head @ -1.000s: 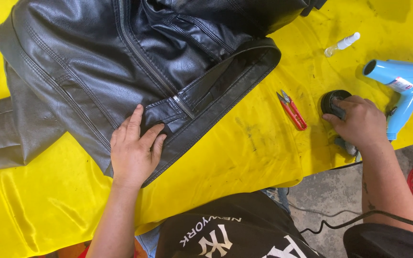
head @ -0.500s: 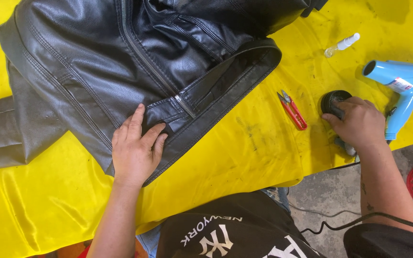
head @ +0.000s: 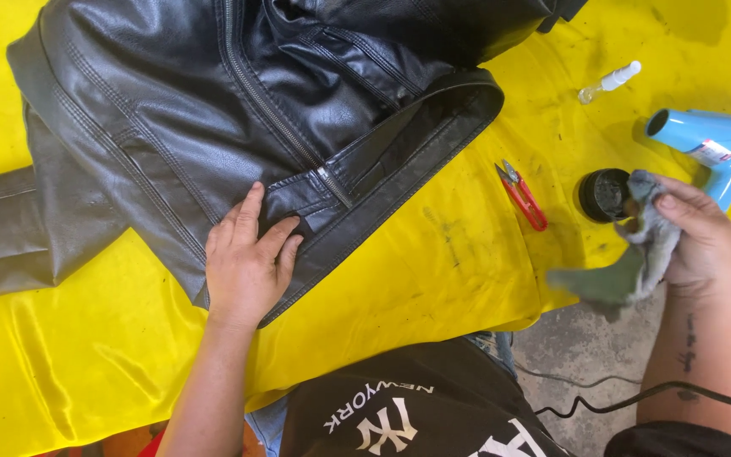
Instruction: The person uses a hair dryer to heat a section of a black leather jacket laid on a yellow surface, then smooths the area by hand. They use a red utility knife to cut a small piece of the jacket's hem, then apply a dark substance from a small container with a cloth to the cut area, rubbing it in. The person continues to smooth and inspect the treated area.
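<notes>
A black leather jacket (head: 213, 110) lies spread on a yellow cloth (head: 433, 262). My left hand (head: 247, 267) presses flat on the jacket's lower hem, beside the zipper's end. My right hand (head: 691, 241) grips a grey-green rag (head: 628, 271) that hangs down from the fingers at the table's right edge. A small open round black tin (head: 604, 195) sits just left of that hand, touching the rag's upper end.
Red thread snips (head: 522, 196) lie between the jacket and the tin. A light blue hair dryer (head: 712, 148) rests at the far right, a small clear dropper bottle (head: 607, 82) behind it. A black cable (head: 636, 393) trails over the concrete floor below.
My right hand has lifted off the black tin and drawn back toward me, now holding the rag in full view. The tin's open top shows. My left hand stays on the hem.
</notes>
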